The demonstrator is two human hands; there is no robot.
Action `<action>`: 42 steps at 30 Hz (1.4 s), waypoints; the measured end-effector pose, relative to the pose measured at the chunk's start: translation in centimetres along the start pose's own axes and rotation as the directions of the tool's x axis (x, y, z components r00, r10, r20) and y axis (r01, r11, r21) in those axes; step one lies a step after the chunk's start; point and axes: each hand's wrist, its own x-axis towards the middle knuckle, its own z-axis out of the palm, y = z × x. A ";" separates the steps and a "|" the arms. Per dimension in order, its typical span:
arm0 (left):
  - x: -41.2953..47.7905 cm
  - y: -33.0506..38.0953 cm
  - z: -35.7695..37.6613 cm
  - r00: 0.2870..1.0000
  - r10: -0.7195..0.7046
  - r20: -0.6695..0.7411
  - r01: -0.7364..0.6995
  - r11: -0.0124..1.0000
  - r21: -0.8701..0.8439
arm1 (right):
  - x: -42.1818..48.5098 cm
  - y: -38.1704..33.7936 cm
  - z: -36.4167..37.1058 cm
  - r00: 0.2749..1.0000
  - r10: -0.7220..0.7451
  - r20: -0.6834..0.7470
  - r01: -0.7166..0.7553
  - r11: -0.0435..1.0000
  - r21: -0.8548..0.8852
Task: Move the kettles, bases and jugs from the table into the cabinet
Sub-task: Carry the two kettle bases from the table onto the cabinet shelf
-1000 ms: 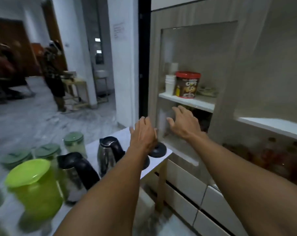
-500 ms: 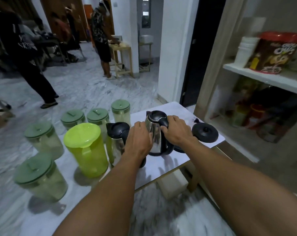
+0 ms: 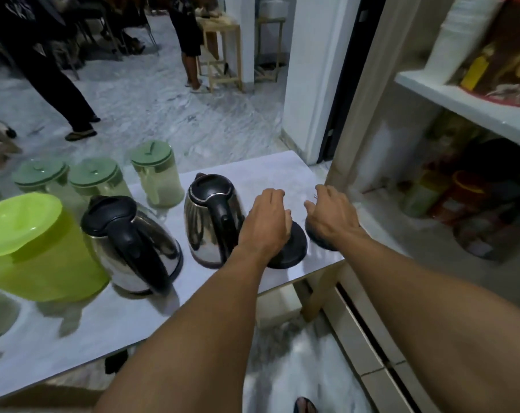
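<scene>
Kettles (image 3: 212, 219) numbered two, shiny with black lids, standing on the table (image 3: 118, 317). Two black bases (image 3: 291, 248) lay at its right end. The left hand (image 3: 267, 225) rested on one base and the right hand (image 3: 331, 217) on the other, fingers spread apart. Three clear jugs (image 3: 157, 174) with green lids stood far left, plus one big lime jug (image 3: 35, 248). The cabinet (image 3: 461, 99) stood right. No writing could be read.
</scene>
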 end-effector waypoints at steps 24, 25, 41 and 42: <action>1.0 -1.4 17.8 0.670 -0.687 0.282 0.623 0.727 0.290 | 4.7 15.8 12.0 0.938 0.050 0.344 -0.068 0.997 0.040; 0.6 -1.1 17.9 0.668 -0.688 0.285 0.612 0.725 0.315 | 4.5 15.8 12.1 0.944 0.046 0.327 -0.064 0.997 0.046; -1.5 0.1 18.0 0.755 -0.622 0.206 0.535 0.767 0.355 | 1.9 15.5 12.0 0.975 0.053 0.217 -0.074 0.993 0.088; -1.6 -0.1 18.0 0.764 -0.613 0.200 0.532 0.775 0.341 | 1.8 15.4 12.1 0.974 0.058 0.217 -0.078 0.993 0.084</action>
